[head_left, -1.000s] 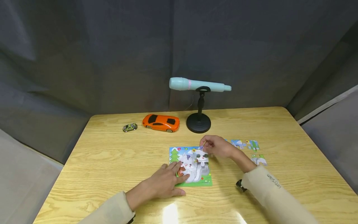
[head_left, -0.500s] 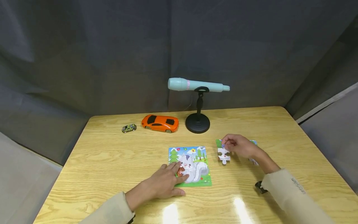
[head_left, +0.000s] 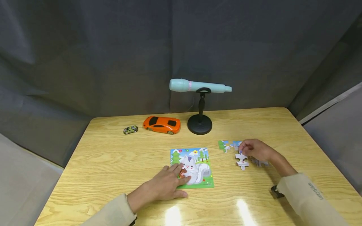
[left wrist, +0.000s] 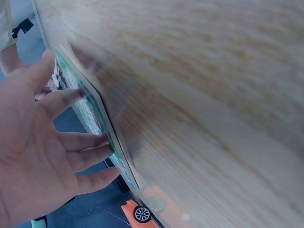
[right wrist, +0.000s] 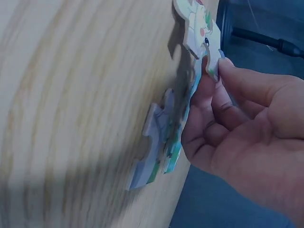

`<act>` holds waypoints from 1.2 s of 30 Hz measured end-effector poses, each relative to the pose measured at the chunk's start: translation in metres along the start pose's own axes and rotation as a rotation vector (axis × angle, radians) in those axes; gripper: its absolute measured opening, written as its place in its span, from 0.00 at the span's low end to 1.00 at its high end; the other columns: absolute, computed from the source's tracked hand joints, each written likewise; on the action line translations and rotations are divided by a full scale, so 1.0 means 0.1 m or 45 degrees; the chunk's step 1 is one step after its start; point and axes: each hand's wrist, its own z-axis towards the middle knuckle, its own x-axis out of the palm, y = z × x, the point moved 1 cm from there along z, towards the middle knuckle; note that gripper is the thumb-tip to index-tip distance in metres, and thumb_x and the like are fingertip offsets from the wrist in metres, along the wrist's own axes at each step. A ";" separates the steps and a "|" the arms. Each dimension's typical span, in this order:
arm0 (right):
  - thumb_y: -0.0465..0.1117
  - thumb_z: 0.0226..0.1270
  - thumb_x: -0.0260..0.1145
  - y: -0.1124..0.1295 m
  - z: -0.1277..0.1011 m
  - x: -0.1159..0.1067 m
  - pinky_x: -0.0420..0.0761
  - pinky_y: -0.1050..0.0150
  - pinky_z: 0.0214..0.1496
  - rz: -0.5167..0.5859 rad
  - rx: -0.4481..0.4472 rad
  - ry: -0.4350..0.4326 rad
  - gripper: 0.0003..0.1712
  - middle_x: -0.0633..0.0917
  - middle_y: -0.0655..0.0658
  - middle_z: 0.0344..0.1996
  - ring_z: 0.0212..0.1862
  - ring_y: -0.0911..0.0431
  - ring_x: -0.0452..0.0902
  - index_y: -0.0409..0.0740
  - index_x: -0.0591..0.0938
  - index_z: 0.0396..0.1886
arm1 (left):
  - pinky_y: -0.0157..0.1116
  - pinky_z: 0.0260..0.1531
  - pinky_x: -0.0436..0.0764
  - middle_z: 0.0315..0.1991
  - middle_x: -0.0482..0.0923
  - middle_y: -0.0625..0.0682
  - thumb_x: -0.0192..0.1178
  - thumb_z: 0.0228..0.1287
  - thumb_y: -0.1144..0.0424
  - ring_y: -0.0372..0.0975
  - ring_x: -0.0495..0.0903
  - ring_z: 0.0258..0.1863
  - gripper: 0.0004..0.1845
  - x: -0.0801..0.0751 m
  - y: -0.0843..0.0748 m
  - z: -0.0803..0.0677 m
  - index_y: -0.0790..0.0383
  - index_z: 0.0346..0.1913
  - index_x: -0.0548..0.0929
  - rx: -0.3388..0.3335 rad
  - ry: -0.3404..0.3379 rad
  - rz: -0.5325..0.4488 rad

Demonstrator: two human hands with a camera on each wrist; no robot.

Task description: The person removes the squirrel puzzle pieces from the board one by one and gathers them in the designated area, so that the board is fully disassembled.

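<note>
My right hand pinches a white-faced jigsaw piece between thumb and forefinger, to the right of the puzzle board. In the right wrist view that piece is tilted up off the wood. Several loose pieces lie behind and beside the hand, some partly hidden by it; a grey one lies near the palm. My left hand rests with spread fingers on the lower left of the puzzle board, which bears a squirrel picture. In the left wrist view, fingertips touch the board's edge.
Behind the board stand an orange toy car, a small patterned toy car and a light-blue microphone on a black stand. The wooden table ends at a dark curtain.
The right hand has carried the pinched piece from above the board's upper right corner rightward, over to the loose pieces. The left hand stays on the board.
</note>
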 end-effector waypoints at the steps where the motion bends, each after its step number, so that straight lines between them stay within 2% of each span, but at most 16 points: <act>1: 0.30 0.69 0.54 -0.02 0.00 0.00 0.76 0.67 0.33 -0.020 0.003 -0.007 0.09 0.80 0.43 0.34 0.34 0.57 0.72 0.32 0.77 0.45 | 0.53 0.61 0.69 0.72 0.56 0.64 0.43 0.64 0.32 0.53 0.58 0.72 0.33 0.00 0.00 0.00 0.38 0.69 0.65 0.000 0.000 0.002; 11: 0.30 0.66 0.56 0.00 0.00 0.06 0.69 0.67 0.25 -0.176 0.077 -0.083 0.08 0.80 0.45 0.28 0.27 0.57 0.67 0.37 0.80 0.40 | 0.53 0.61 0.69 0.72 0.56 0.64 0.43 0.64 0.32 0.53 0.58 0.71 0.33 0.00 -0.01 -0.01 0.38 0.69 0.65 -0.005 -0.009 -0.012; 23: 0.31 0.67 0.57 0.02 0.01 0.09 0.73 0.65 0.28 -0.257 0.101 -0.121 0.06 0.81 0.45 0.29 0.29 0.56 0.73 0.37 0.80 0.40 | 0.53 0.61 0.69 0.72 0.56 0.64 0.42 0.64 0.32 0.53 0.58 0.71 0.33 0.00 0.00 -0.01 0.38 0.69 0.65 -0.001 -0.022 0.000; 30: 0.35 0.68 0.58 0.12 0.09 0.10 0.73 0.68 0.29 -0.185 -0.034 -0.143 0.07 0.83 0.43 0.31 0.30 0.57 0.72 0.38 0.81 0.40 | 0.54 0.62 0.68 0.72 0.55 0.64 0.42 0.64 0.32 0.53 0.58 0.72 0.33 -0.01 -0.02 -0.01 0.39 0.69 0.65 -0.009 -0.010 -0.037; 36: 0.33 0.68 0.58 0.30 0.26 0.24 0.77 0.65 0.35 -0.053 -0.149 -0.081 0.08 0.83 0.41 0.34 0.34 0.54 0.75 0.34 0.80 0.42 | 0.52 0.62 0.68 0.73 0.56 0.61 0.41 0.64 0.31 0.51 0.58 0.71 0.33 0.00 -0.01 -0.01 0.38 0.70 0.64 -0.007 -0.011 -0.043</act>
